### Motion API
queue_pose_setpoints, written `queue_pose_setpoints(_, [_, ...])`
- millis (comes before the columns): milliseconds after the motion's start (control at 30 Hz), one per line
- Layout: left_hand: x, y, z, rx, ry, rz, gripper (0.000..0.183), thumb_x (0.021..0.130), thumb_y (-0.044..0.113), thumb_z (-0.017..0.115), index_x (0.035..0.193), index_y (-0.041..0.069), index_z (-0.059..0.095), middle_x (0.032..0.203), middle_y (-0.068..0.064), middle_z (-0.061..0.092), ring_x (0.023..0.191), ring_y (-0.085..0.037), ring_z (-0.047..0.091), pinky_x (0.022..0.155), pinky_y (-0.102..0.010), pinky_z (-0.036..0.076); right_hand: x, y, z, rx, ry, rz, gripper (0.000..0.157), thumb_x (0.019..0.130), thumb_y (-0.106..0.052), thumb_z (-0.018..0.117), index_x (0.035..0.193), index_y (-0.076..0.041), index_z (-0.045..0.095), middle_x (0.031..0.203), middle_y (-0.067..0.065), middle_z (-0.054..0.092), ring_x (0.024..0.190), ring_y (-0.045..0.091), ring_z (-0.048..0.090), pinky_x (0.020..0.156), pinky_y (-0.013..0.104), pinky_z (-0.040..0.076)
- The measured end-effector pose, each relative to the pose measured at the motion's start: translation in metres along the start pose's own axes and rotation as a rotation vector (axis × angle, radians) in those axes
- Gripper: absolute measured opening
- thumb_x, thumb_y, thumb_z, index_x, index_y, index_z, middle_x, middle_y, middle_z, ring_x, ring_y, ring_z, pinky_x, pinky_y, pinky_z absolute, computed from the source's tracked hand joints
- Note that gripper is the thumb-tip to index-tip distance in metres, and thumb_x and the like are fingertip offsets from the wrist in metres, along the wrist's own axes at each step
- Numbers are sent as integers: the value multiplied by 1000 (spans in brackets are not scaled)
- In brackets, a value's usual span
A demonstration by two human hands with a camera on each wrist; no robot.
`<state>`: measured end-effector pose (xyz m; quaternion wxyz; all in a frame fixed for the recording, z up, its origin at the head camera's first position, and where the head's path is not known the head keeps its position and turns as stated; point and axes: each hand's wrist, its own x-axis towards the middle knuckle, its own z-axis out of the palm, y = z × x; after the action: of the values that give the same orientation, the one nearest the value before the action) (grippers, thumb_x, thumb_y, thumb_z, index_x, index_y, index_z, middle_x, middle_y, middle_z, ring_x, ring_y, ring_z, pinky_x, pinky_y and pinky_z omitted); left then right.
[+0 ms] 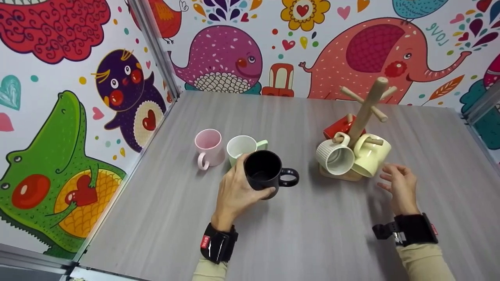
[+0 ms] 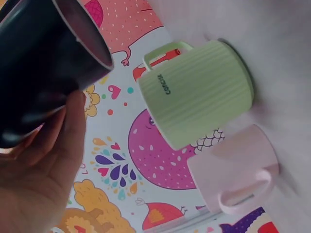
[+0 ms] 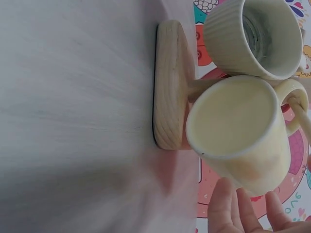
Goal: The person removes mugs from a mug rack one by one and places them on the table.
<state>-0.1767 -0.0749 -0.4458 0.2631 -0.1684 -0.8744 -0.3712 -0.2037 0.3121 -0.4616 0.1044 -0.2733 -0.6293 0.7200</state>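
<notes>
My left hand (image 1: 236, 186) grips a black mug (image 1: 263, 168), its inside dark; my right hand (image 1: 401, 186), fingers loosely spread, holds nothing beside a hanging yellow mug (image 1: 372, 155).

This looks like a little booth (image 1: 273, 113): gray table (image 1: 304, 234), crocodile wall (image 1: 78, 66) at nine o'clock, elephant wall (image 1: 297, 54) at twelve, metal pole (image 1: 151, 35) at eleven.
</notes>
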Motion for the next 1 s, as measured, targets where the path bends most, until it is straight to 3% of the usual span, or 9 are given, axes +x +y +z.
queue_pose_setpoints(300, [-2,-11,-11,-6,14,-101,89,60,31,97,133,4,53,119,-12,68,100,-33,68,79,-49,55,4,-1,0,-23,-70,27,21,102,-20,55,116,-6,50,94,-6,58,82,7,62,69,23,56])
queue_pose_setpoints(533, [-5,-22,-18,24,54,-120,92,59,30,97,133,1,51,113,-17,69,92,-38,69,74,-51,54,4,-1,0,-13,-88,63,21,102,-24,56,115,-8,50,87,-10,63,81,6,63,67,22,55])
queue_pose_setpoints(1000, [-5,-41,-38,57,123,-235,93,62,31,96,136,2,49,122,-19,66,98,-44,68,79,-56,53,7,-1,1,-22,-157,89,25,103,-27,57,116,-10,46,85,-11,65,78,6,64,72,25,56])
